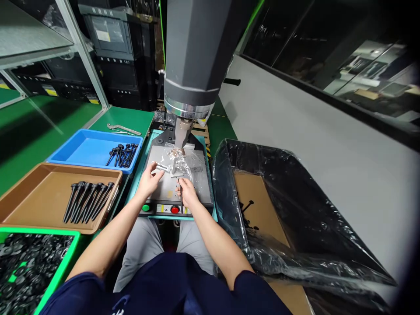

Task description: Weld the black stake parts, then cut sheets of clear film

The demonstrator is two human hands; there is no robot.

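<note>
My right hand (187, 192) is closed on a slim black plastic rod (181, 199), which points down toward the front edge of the machine's grey base plate (160, 192). My left hand (149, 180) is over the left side of that plate, thumb and fingers apart, with nothing seen between them. Beside its fingertips lies a slotted metal bracket (162, 167). Above both hands, the machine's metal horn (182, 131) points down at a small fixture (174, 167) wrapped about with clear plastic film.
On the left stand a blue tray (85, 148) and a brown tray (39, 188) with black rods, and a green bin (74, 249) of small black parts. A wrench (124, 128) lies behind. At right, a plastic-lined box (262, 201) holds several rods. Green (145, 207) and red buttons (175, 210) front the base.
</note>
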